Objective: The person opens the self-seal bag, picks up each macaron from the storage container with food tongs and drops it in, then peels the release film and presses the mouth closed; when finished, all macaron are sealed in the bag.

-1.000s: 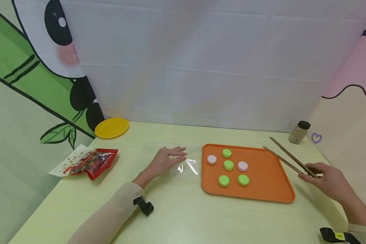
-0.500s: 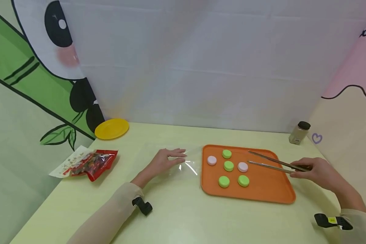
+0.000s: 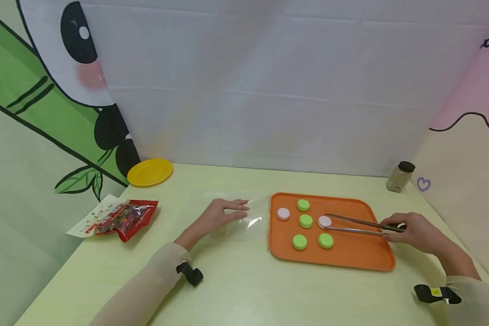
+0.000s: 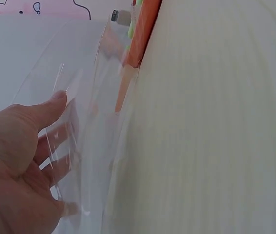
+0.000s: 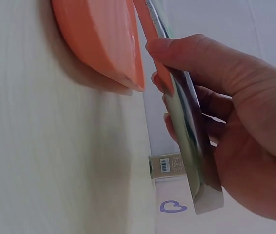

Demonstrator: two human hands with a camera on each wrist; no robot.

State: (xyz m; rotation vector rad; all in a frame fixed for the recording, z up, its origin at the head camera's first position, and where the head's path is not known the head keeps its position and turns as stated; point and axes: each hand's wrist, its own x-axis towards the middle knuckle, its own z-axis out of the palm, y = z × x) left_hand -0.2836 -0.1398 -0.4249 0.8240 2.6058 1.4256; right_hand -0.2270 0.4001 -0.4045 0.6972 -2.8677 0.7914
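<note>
In the head view my right hand (image 3: 415, 231) grips metal tongs (image 3: 358, 229). Their spread tips lie on either side of a pale pink macaron (image 3: 324, 222) on the orange tray (image 3: 358, 256). The right wrist view shows the thumb and fingers around the shiny tongs (image 5: 189, 126). To the tray's left, my left hand (image 3: 218, 217) reaches to a clear plastic bag (image 3: 252, 226) with fingers extended and thumb apart. Seen from the left wrist, the fingers of the left hand (image 4: 26, 146) show through the bag's film (image 4: 94, 161), with the thumb at its edge.
Several green macarons (image 3: 299, 242) and another pink macaron (image 3: 283, 213) sit on the tray. A yellow plate (image 3: 150, 172) and a red-and-white food packet (image 3: 124, 217) are at the left. A black-lidded jar (image 3: 399, 177) stands at the back right.
My right hand has moved left with the tongs, bringing their tips from beyond the tray's right edge to the pink macaron. The left hand has stayed at the bag.
</note>
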